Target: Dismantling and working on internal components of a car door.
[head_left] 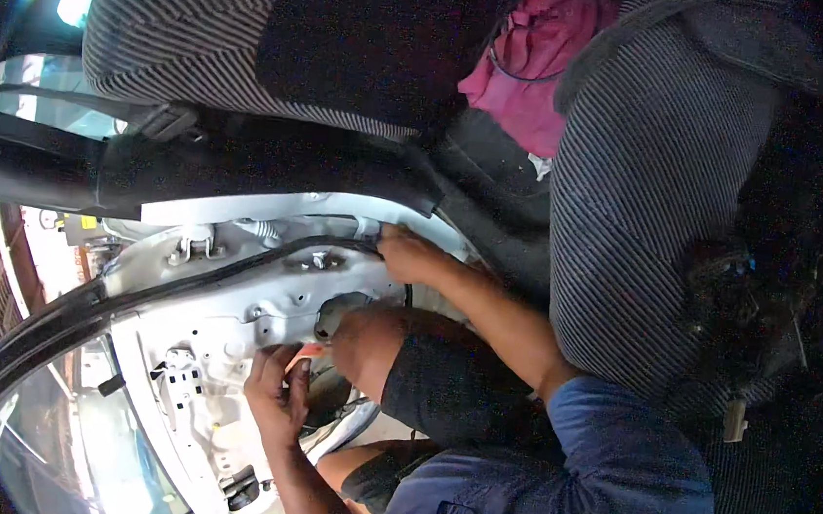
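Note:
My left hand [277, 392] is closed round a small orange object [308, 351], held against the bare white inner panel [215, 372] of a car door, just below an oval opening [338, 311]. My right hand [402, 251] reaches to the white body edge beside the door, its fingers curled at the end of a black rubber seal [265, 254]; what they grip is hidden. My bare knee [364, 356] is bent close to the door panel, between my two arms.
Striped car seats [646, 209] lie at the right and top, with a bunched pink cloth [522, 61] between them. A dark sill trim [292, 168] runs above the door's hinge side [194, 243]. The door's window glass [71, 452] is at lower left.

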`<action>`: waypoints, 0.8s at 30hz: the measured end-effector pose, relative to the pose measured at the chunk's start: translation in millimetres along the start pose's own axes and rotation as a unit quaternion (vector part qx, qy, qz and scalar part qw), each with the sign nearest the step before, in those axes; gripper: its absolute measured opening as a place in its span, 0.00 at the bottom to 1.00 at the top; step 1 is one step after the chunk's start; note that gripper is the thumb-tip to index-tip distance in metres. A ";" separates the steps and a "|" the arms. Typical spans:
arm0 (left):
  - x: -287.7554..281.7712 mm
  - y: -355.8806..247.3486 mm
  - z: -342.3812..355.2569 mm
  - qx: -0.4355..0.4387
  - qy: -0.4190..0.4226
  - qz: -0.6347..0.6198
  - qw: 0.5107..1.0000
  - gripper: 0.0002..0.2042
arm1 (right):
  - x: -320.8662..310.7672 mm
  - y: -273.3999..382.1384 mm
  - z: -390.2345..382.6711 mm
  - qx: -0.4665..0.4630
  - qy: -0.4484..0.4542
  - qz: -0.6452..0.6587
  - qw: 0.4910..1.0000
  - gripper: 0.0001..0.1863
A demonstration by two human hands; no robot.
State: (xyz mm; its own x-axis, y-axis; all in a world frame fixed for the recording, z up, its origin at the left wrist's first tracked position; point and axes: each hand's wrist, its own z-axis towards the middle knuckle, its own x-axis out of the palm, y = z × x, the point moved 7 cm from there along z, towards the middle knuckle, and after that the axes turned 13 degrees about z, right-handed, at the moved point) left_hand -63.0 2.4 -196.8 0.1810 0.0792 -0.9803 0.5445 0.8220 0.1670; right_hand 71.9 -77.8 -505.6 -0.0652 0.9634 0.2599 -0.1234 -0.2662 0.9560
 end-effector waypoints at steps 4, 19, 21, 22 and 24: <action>6.7 16.7 -12.2 -0.021 0.010 0.002 1.000 0.10 | 9.2 5.8 0.5 -0.005 0.009 -0.017 1.000 0.11; -6.1 39.8 -45.2 -0.068 0.029 0.034 0.997 0.11 | -5.5 25.9 -2.1 -0.034 0.021 -0.097 0.994 0.10; -6.2 40.0 -44.5 -0.075 0.033 0.033 0.996 0.11 | -5.2 30.1 0.1 -0.039 0.025 -0.108 0.993 0.10; -7.5 37.8 -44.7 -0.069 0.021 0.025 0.997 0.11 | -7.8 31.8 0.4 -0.046 -0.001 -0.098 0.994 0.10; -10.4 34.1 -46.2 -0.060 -0.004 0.011 0.998 0.11 | -11.2 34.0 0.3 -0.061 -0.049 -0.074 0.994 0.11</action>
State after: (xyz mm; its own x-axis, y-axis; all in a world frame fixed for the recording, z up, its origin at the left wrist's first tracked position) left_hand -84.2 55.7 -185.8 0.1983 0.0940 -0.9756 0.4386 0.8816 0.1741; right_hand 68.8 -97.7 -476.0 0.0587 0.9890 0.1354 -0.2436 -0.1173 0.9628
